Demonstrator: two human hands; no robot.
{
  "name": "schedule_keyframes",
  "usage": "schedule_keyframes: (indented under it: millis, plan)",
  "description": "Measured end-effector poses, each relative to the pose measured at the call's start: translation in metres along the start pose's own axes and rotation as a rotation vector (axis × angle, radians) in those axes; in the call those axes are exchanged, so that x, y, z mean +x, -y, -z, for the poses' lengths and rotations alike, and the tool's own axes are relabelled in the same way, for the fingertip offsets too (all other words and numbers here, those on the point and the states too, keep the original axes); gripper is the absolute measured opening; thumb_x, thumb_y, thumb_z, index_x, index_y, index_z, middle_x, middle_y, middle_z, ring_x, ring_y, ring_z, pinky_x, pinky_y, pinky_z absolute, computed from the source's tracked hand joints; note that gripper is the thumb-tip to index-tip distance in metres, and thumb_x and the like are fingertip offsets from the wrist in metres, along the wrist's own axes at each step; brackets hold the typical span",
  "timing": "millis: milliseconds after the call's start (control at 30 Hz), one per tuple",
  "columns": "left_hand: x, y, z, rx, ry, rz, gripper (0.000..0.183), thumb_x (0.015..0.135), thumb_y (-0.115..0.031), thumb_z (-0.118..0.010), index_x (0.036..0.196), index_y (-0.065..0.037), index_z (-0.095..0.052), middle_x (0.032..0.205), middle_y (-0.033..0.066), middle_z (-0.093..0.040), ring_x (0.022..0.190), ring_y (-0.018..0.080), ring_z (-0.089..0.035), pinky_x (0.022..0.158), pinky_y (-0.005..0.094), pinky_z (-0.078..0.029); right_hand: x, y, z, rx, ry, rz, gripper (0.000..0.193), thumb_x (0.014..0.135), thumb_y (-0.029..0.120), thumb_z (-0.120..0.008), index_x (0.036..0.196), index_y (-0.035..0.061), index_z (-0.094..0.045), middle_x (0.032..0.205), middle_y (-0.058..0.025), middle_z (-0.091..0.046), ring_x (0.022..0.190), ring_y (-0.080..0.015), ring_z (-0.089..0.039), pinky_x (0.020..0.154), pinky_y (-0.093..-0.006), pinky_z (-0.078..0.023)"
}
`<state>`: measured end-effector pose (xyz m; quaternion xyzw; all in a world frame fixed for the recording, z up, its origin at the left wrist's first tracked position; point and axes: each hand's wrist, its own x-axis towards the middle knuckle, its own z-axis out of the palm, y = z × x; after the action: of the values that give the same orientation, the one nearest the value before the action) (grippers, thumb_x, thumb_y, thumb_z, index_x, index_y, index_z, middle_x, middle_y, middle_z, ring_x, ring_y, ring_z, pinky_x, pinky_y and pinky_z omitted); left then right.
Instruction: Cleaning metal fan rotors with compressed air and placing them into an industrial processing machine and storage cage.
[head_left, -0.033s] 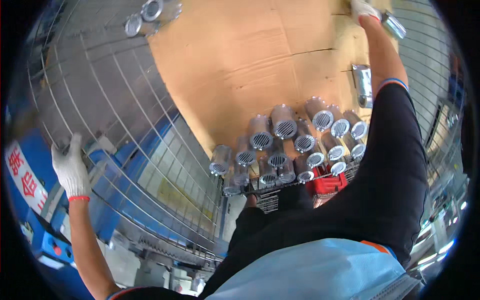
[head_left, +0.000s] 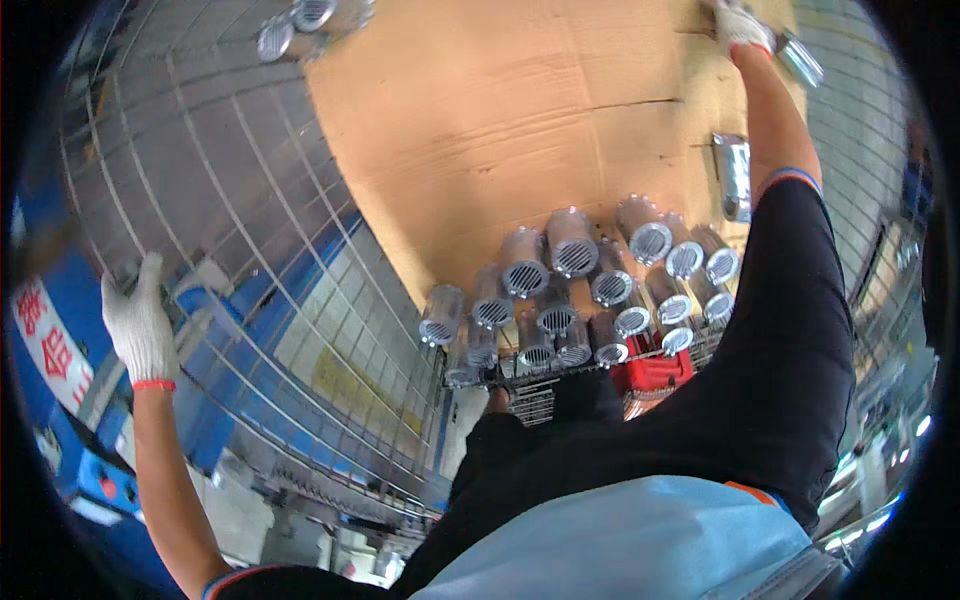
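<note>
My left hand [head_left: 140, 325], in a white knit glove with a red cuff, is hooked over the upper rail of a wire mesh cage [head_left: 255, 262]. Its thumb and forefinger stand apart on the rail, the other fingers hidden behind. At the top edge my right hand [head_left: 745, 28], also gloved, reaches far over a cardboard sheet [head_left: 450, 130]. The frame cuts off its fingers, so any grip is hidden. Right beside it lies a shiny metal cylinder [head_left: 800, 60]. A second one [head_left: 733, 178] lies nearer, next to my right forearm.
Several metal cylinders with slotted ends [head_left: 573, 256] are stacked at the cardboard's near edge, close to my legs. More cylinders [head_left: 318, 14] lie at the far left. A red plastic part [head_left: 655, 372] sits below the stack. Blue equipment [head_left: 105, 485] stands outside the cage.
The whole view has shifted slightly, with things a little further right. My right hand has moved slightly down in the picture; my left hand stays on the rail.
</note>
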<state>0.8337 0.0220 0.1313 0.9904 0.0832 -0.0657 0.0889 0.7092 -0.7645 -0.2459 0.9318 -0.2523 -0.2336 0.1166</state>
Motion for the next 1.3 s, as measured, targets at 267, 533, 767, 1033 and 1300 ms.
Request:
schedule_keyframes:
  millis: [267, 533, 767, 1033, 1300]
  plan:
    - [-0.007, -0.015, 0.003, 0.081, -0.012, 0.094, 0.048, 0.091, -0.038, -0.079, 0.113, 0.003, -0.065, 0.093, 0.0093, -0.07, 0.079, 0.0159, -0.06, 0.072, 0.0328, -0.051, -0.042, 0.023, 0.039, -0.194, -0.111, 0.003, 0.033, 0.099, 0.022, -0.056, 0.129, 0.0162, -0.068, 0.141, -0.0119, -0.063, 0.132, -0.0355, -0.061, 0.108, -0.0493, -0.051]
    - [-0.007, -0.02, 0.001, 0.062, -0.08, 0.017, 0.046, 0.091, -0.038, -0.078, 0.109, 0.002, -0.065, 0.085, 0.009, -0.069, 0.069, 0.0162, -0.06, 0.065, 0.0334, -0.051, -0.034, 0.019, 0.023, -0.058, -0.206, -0.07, 0.03, 0.092, 0.026, -0.063, 0.117, 0.0132, -0.074, 0.136, -0.0174, -0.065, 0.122, -0.0412, -0.064, 0.102, -0.0504, -0.053]
    - [-0.008, -0.012, 0.0, 0.036, -0.069, 0.043, 0.046, 0.092, -0.037, -0.078, 0.111, 0.003, -0.065, 0.08, 0.007, -0.065, 0.06, 0.0124, -0.056, 0.055, 0.0313, -0.047, -0.057, 0.01, 0.058, 0.426, -0.456, -0.04, 0.044, 0.093, 0.039, -0.067, 0.13, 0.0162, -0.074, 0.128, -0.0176, -0.072, 0.118, -0.0391, -0.067, 0.103, -0.0424, -0.051]
    - [-0.006, -0.012, 0.0, -0.085, -0.008, 0.112, 0.041, 0.093, -0.033, -0.079, 0.113, 0.001, -0.065, 0.084, 0.0039, -0.064, 0.066, 0.0121, -0.056, 0.056, 0.0297, -0.047, -0.048, 0.207, 0.135, 0.552, -0.837, 0.2, 0.054, 0.083, 0.029, -0.075, 0.131, 0.0076, -0.061, 0.146, -0.0242, -0.054, 0.136, -0.0461, -0.051, 0.115, -0.0529, -0.043]
    - [-0.002, -0.007, -0.002, 0.03, -0.065, -0.036, 0.044, 0.094, -0.033, -0.077, 0.116, 0.003, -0.066, 0.091, 0.008, -0.069, 0.072, 0.0143, -0.06, 0.062, 0.0304, -0.05, -0.03, 0.18, 0.173, 0.315, -0.257, 0.005, 0.067, 0.079, 0.048, -0.075, 0.132, 0.0097, -0.062, 0.134, -0.0225, -0.065, 0.126, -0.0401, -0.063, 0.104, -0.0513, -0.051]
